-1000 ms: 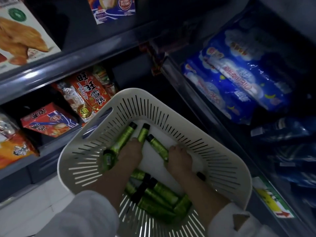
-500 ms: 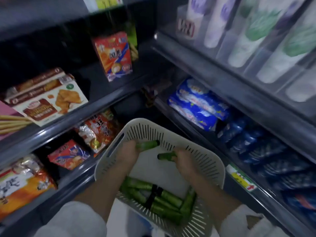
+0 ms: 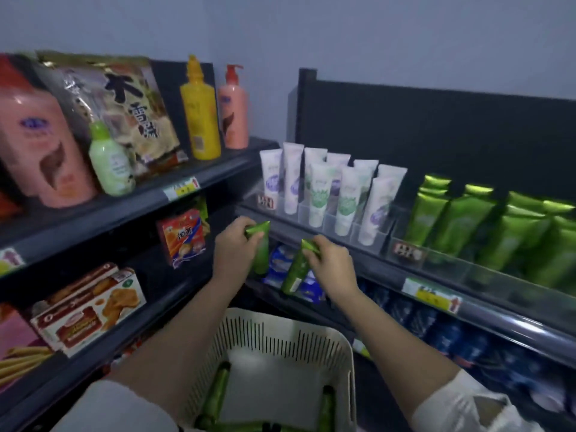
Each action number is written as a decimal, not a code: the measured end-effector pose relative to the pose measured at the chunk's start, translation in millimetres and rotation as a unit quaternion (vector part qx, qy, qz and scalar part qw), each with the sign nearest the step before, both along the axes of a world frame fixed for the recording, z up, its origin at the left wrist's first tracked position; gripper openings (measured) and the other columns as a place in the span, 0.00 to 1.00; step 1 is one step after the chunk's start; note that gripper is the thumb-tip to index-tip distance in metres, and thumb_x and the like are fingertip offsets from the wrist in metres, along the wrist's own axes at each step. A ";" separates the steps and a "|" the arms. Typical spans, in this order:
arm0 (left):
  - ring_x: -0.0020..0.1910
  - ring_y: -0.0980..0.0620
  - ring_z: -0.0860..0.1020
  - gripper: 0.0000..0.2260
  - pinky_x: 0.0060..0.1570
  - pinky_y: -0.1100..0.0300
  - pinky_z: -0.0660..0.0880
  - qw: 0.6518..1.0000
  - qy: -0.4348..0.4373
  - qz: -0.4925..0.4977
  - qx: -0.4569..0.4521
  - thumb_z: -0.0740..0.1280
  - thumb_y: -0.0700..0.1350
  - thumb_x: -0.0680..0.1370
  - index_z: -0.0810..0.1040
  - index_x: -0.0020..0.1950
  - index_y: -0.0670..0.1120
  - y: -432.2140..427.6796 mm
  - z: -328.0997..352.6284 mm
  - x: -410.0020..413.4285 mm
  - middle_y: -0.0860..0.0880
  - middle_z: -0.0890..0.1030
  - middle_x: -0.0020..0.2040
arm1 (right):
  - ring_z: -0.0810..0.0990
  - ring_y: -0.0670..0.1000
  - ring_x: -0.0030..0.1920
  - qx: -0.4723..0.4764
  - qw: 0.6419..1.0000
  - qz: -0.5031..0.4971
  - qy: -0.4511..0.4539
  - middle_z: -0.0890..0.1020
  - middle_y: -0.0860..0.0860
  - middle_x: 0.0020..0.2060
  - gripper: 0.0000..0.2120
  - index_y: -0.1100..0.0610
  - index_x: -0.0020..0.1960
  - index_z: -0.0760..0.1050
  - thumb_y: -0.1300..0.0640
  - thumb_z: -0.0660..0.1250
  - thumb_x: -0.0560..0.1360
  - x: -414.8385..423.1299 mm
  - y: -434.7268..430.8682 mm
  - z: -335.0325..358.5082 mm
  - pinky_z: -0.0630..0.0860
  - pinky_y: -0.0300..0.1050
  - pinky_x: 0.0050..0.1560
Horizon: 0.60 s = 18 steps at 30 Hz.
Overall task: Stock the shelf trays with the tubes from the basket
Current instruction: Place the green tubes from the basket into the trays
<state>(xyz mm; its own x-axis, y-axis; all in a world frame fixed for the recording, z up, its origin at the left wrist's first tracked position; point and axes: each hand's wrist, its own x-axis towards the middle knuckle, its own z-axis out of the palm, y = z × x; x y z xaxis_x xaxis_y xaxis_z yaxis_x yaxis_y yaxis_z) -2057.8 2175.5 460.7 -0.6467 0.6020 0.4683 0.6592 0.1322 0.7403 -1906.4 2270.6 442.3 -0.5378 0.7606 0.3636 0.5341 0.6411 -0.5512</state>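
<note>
Left hand (image 3: 232, 249) and right hand (image 3: 332, 261) each grip 1 green tube (image 3: 261, 255) above the basket (image 3: 311, 333).

Snack bag (image 3: 124, 113) at 10 o'clock: big black Chinese characters, "雪" readable, the top one looks like "大". Red box (image 3: 184, 236) at 9 o'clock: white characters, roughly "泡芙". Yellow price tag (image 3: 182, 188) at 10 o'clock and tray label (image 3: 408, 252) at 3 o'clock: blurred, unreadable.

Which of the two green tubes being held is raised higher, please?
The left tube, gripped by the left hand: its crimped end sits higher, while the right tube in the right hand hangs lower and tilted.
</note>
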 end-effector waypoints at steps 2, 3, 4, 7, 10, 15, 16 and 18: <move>0.42 0.45 0.77 0.05 0.40 0.54 0.71 1.000 0.025 -0.016 0.010 0.68 0.44 0.75 0.77 0.48 0.46 7.2 21.8 14.2 0.47 0.79 0.39 | 0.80 0.59 0.46 0.024 0.999 -0.021 0.017 0.83 0.58 0.45 0.12 0.58 0.57 0.74 0.52 0.62 0.79 12.8 1.7 26.6 0.72 0.47 0.39; 0.42 0.45 0.77 0.05 0.42 0.52 0.73 0.999 0.033 -0.026 0.015 0.68 0.46 0.75 0.77 0.49 0.46 10.8 32.5 23.0 0.46 0.79 0.40 | 0.80 0.59 0.47 0.032 0.999 -0.031 0.028 0.83 0.57 0.46 0.13 0.58 0.59 0.74 0.52 0.62 0.79 19.9 2.8 38.7 0.74 0.47 0.40; 0.42 0.45 0.78 0.05 0.42 0.51 0.74 0.998 0.035 -0.040 0.027 0.68 0.46 0.75 0.77 0.49 0.46 14.7 43.1 32.6 0.47 0.80 0.39 | 0.81 0.58 0.47 0.041 0.998 -0.041 0.040 0.83 0.57 0.46 0.13 0.57 0.60 0.74 0.52 0.62 0.79 27.8 4.2 50.2 0.75 0.48 0.41; 0.41 0.45 0.78 0.05 0.44 0.51 0.75 0.992 0.041 -0.093 0.070 0.68 0.44 0.75 0.78 0.49 0.45 31.5 71.4 62.0 0.48 0.78 0.37 | 0.81 0.59 0.45 0.076 0.992 -0.072 0.064 0.83 0.57 0.44 0.14 0.56 0.60 0.74 0.51 0.63 0.78 54.6 10.0 81.1 0.76 0.49 0.41; 0.42 0.46 0.78 0.05 0.46 0.52 0.75 0.985 0.058 -0.135 0.089 0.68 0.44 0.75 0.78 0.50 0.45 52.1 97.3 91.8 0.50 0.78 0.39 | 0.81 0.59 0.43 0.106 0.985 -0.099 0.091 0.83 0.56 0.41 0.12 0.56 0.58 0.75 0.51 0.64 0.78 85.6 18.5 109.9 0.76 0.50 0.41; 0.42 0.48 0.78 0.05 0.46 0.52 0.76 0.967 0.084 -0.186 0.154 0.68 0.44 0.75 0.77 0.49 0.47 88.2 145.6 148.6 0.51 0.78 0.39 | 0.81 0.56 0.44 0.145 0.963 -0.158 0.163 0.84 0.53 0.40 0.10 0.54 0.55 0.76 0.51 0.64 0.77 153.8 38.8 165.8 0.75 0.48 0.45; 0.41 0.48 0.78 0.04 0.45 0.53 0.76 0.962 0.081 -0.196 0.172 0.68 0.44 0.75 0.77 0.49 0.47 95.0 154.5 160.2 0.51 0.78 0.39 | 0.81 0.55 0.43 0.150 0.958 -0.168 0.179 0.84 0.52 0.39 0.09 0.54 0.55 0.76 0.51 0.64 0.77 169.4 43.9 175.7 0.76 0.48 0.46; 0.39 0.50 0.77 0.05 0.44 0.57 0.74 0.953 0.072 -0.211 0.205 0.68 0.43 0.75 0.78 0.49 0.46 110.9 171.7 189.8 0.51 0.78 0.38 | 0.81 0.56 0.42 0.169 0.945 -0.187 0.208 0.83 0.52 0.39 0.09 0.54 0.54 0.76 0.52 0.63 0.77 207.7 56.1 196.4 0.76 0.50 0.48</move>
<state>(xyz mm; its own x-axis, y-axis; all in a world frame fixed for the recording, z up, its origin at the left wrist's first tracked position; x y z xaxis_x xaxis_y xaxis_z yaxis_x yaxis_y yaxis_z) -1868.0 2286.4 632.4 -0.2982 0.5415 0.7860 0.6880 -0.4488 0.5702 -1698.7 2326.8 638.7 -0.0112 0.6722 0.7403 0.5408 0.6268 -0.5609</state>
